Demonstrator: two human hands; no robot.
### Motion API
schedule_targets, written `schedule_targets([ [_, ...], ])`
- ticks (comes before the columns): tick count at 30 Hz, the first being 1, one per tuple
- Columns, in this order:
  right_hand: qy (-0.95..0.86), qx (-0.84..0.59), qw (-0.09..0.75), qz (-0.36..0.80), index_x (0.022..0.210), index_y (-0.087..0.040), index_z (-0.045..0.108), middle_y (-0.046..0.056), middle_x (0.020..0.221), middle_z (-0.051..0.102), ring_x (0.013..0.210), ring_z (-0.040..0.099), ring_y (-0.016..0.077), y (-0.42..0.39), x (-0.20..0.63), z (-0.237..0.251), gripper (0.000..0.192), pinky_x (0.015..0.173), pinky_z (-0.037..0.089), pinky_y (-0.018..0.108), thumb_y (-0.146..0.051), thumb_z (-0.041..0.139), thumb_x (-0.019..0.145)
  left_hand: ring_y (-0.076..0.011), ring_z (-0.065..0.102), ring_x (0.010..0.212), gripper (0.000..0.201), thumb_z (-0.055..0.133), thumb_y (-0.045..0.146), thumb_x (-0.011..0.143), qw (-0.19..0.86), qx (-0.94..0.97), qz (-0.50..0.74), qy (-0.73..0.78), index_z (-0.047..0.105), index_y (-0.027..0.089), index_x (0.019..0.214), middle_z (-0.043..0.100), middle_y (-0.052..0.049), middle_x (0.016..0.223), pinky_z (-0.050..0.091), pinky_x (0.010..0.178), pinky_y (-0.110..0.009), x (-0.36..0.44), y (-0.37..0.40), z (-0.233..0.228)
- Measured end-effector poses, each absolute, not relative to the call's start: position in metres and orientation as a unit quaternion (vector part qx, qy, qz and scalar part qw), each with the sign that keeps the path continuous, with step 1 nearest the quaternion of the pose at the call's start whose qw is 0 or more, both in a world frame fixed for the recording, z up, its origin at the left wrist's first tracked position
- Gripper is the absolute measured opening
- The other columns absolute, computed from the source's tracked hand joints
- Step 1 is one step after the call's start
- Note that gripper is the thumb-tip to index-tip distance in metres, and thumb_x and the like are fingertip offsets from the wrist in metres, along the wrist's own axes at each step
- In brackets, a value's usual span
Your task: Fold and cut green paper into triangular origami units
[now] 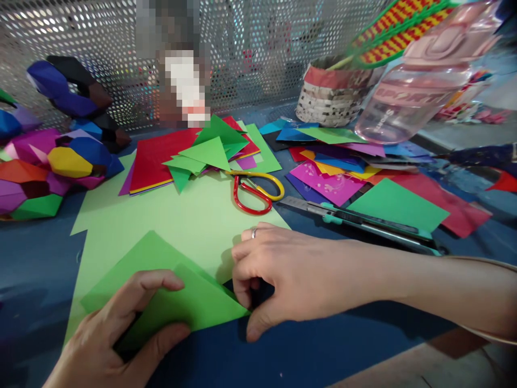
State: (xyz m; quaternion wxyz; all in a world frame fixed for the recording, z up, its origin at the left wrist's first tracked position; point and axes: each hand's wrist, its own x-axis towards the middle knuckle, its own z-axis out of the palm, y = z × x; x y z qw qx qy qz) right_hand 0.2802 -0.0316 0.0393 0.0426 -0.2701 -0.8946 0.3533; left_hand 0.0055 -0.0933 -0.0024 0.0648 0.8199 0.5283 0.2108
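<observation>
Fingers point(242, 283) on right-pointing green paper point(189, 304)

Green paper point(189, 302), folded w/ sharp right tip, flat on pale sheet.

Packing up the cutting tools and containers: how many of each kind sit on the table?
Scissors: 1
Utility knife: 1
Pink bottle: 1
Woven paper basket: 1
Total: 4

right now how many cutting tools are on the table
2. The scissors, with red and yellow handles, lie on the light green sheet beyond the right hand. The utility knife lies to their right on the blue table. Others may be hidden under the papers.
</observation>
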Motion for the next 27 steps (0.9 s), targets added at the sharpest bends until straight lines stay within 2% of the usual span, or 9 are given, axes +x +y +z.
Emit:
schedule_targets([
  [3,-0.899,-0.262,0.053,0.347,0.076,-0.018,0.07,-0.002,0.077,0.065,0.089,0.059,0.0162,-0.0315,0.2794,0.0362,0.021,0.075,0.038,0.027,-0.034,0.08,0.082,-0.0111,0.053,0.044,0.028,0.062,0.05,0.086,0.051,0.823,0.211,0.525,0.055,0.033,0.107,0.059,0.009,0.064,0.05,0.045,-0.017,0.004,-0.0925,-0.0037],
  [7,-0.888,-0.276,0.058,0.364,0.074,-0.017,0.07,-0.002,0.079,0.068,0.089,0.059,0.0154,-0.0333,0.2788,0.0368,0.017,0.076,0.038,0.026,-0.028,0.079,0.083,-0.0119,0.055,0.048,0.027,0.058,0.054,0.089,0.05,0.812,0.209,0.543,0.055,0.033,0.106,0.061,0.009,0.069,0.05,0.048,-0.019,0.0065,-0.0939,-0.003],
  [12,-0.885,-0.29,0.053,0.36,0.074,-0.017,0.069,-0.001,0.078,0.068,0.087,0.06,0.0162,-0.0352,0.2784,0.0405,0.017,0.076,0.039,0.027,-0.028,0.077,0.084,-0.0117,0.052,0.043,0.033,0.059,0.058,0.086,0.066,0.805,0.185,0.56,0.055,0.033,0.108,0.059,0.01,0.062,0.044,0.043,-0.019,0.0087,-0.0954,-0.0006],
  [17,-0.89,-0.288,0.057,0.348,0.073,-0.018,0.069,0.0,0.079,0.068,0.085,0.059,0.0168,-0.0354,0.2778,0.0395,0.022,0.077,0.039,0.03,-0.031,0.071,0.09,-0.0112,0.058,0.047,0.034,0.061,0.057,0.084,0.071,0.795,0.184,0.574,0.056,0.032,0.107,0.064,0.01,0.067,0.045,0.046,-0.019,0.0111,-0.0961,0.0038],
  [27,-0.901,-0.284,0.076,0.319,0.069,-0.017,0.062,-0.001,0.073,0.062,0.08,0.056,0.0159,-0.0402,0.2754,0.0355,0.022,0.076,0.039,0.03,-0.025,0.068,0.089,-0.014,0.067,0.053,0.032,0.061,0.052,0.087,0.082,0.809,0.201,0.546,0.055,0.033,0.111,0.07,0.009,0.073,0.049,0.045,-0.018,0.0107,-0.0917,0.0005],
])
